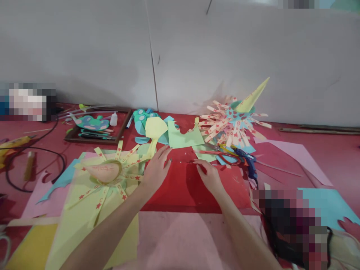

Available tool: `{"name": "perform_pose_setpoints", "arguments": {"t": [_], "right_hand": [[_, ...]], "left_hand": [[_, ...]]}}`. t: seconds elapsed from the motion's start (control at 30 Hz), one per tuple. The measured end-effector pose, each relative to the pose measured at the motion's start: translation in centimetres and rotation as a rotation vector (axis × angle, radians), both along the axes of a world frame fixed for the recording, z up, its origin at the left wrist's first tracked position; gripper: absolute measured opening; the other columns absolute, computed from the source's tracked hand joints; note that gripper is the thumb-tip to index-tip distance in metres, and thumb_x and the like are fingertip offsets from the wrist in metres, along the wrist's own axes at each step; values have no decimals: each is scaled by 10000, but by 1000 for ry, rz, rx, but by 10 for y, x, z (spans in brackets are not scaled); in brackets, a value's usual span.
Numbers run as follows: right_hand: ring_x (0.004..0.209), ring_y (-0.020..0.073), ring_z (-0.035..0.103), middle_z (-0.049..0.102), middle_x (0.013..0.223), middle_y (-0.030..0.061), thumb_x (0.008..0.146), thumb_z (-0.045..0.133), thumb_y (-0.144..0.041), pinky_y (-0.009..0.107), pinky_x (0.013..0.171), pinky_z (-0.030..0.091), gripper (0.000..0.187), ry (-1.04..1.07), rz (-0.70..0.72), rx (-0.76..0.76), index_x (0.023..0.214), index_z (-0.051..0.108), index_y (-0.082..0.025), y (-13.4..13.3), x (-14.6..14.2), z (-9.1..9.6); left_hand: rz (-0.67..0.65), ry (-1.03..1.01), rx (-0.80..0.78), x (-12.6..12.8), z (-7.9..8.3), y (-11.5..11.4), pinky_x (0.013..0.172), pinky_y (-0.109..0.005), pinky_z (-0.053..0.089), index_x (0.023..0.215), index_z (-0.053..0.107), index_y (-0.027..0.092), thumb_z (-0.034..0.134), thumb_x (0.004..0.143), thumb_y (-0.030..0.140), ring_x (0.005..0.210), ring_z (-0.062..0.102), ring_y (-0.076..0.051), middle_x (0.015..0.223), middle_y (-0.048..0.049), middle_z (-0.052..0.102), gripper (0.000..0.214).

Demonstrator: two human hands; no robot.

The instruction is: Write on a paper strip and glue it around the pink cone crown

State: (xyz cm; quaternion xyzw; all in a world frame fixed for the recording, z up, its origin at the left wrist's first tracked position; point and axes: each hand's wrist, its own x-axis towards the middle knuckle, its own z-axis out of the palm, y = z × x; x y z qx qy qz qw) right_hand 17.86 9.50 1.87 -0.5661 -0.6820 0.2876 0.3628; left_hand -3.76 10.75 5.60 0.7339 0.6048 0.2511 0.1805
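My left hand rests over the left side of a red sheet, fingers stretched out and nothing visibly in them. On its right side is my right hand, fingers bent and apart from the thumb, near the sheet's far edge. Beyond the hands lies a green paper scrap with a ragged cut-out. Red-handled scissors lie past my right hand, beside a blue glue gun. Left of my left hand is a paper cone ringed by yellow strips with red stars and letters.
A second strip-ringed piece with a yellow cone stands by the wall. A wooden tray at the back left holds a small white bottle and tools. A yellow glue gun lies far left. Blue paper and another person's hand are right.
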Motion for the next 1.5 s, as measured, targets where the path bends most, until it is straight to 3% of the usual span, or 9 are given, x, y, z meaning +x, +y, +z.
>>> {"name": "perform_pose_setpoints", "arguments": {"t": [0.13, 0.3, 0.4, 0.53, 0.67, 1.07, 1.17, 1.33, 1.5], "right_hand": [[1007, 194, 607, 649, 1047, 76, 849, 418, -223, 356, 892, 474, 206, -8, 7, 35, 932, 606, -221, -3, -9, 7], [998, 190, 608, 650, 1042, 68, 854, 414, -233, 351, 873, 483, 213, 15, 35, 33, 927, 614, -233, -8, -22, 18], [998, 195, 609, 656, 1035, 66, 854, 414, -239, 363, 874, 480, 216, 37, 39, 37, 917, 620, -238, -10, -27, 20], [1011, 195, 604, 658, 1044, 66, 856, 415, -233, 373, 888, 473, 219, 39, 40, 22, 922, 624, -233, -11, -27, 16], [1021, 193, 598, 647, 1062, 77, 850, 419, -210, 379, 899, 472, 217, 46, 29, 28, 916, 625, -225, -13, -24, 8], [1099, 195, 553, 601, 1146, 92, 857, 402, -175, 393, 928, 478, 236, 18, -24, 172, 910, 622, -242, -20, -34, 7], [1090, 190, 560, 606, 1132, 96, 850, 402, -163, 383, 923, 481, 235, 9, -39, 192, 908, 618, -235, -18, -31, 6], [1087, 187, 561, 607, 1144, 84, 844, 398, -145, 389, 932, 471, 250, -11, -28, 170, 910, 620, -239, -18, -32, 0], [1068, 185, 572, 613, 1141, 79, 830, 406, -134, 379, 933, 473, 253, -18, -2, 150, 904, 625, -236, -18, -36, -5]], "left_hand": [[46, 226, 300, -28, 15, -42, 992, -385, 424, 1190, 538, 260, 411, 890, 205, 1134, 537, -206, 1211, -59, 584, 330], [465, 233, 779, -79, 35, -70, 1083, -489, 289, 1371, 341, 327, 645, 753, 225, 1315, 329, -280, 1456, -51, 325, 696], [624, 74, 691, -106, 36, -72, 1091, -481, 263, 1412, 256, 302, 668, 727, 304, 1331, 306, -276, 1449, -71, 344, 799], [739, -57, 389, -125, 25, -68, 967, -408, 423, 1127, 581, 301, 575, 790, 396, 1100, 571, -237, 1199, -21, 616, 350], [739, -6, 377, -121, 32, -62, 849, -330, 477, 856, 651, 265, 555, 795, 415, 901, 655, -205, 954, 25, 711, 188], [530, -299, 870, -44, 132, -2, 769, -268, 496, 873, 669, 166, 621, 781, 297, 840, 636, -141, 893, -5, 699, 167], [441, -208, 847, -28, 117, 45, 816, -251, 474, 869, 660, 149, 582, 821, 317, 862, 628, -122, 899, -11, 702, 190], [302, -162, 468, -26, 56, 128, 920, -312, 446, 1114, 583, 165, 636, 772, 334, 1031, 598, -192, 1126, -63, 646, 385], [213, -126, 388, -37, 26, 120, 1067, -365, 322, 1334, 377, 206, 608, 775, 429, 1314, 351, -233, 1409, -102, 408, 646]]}}
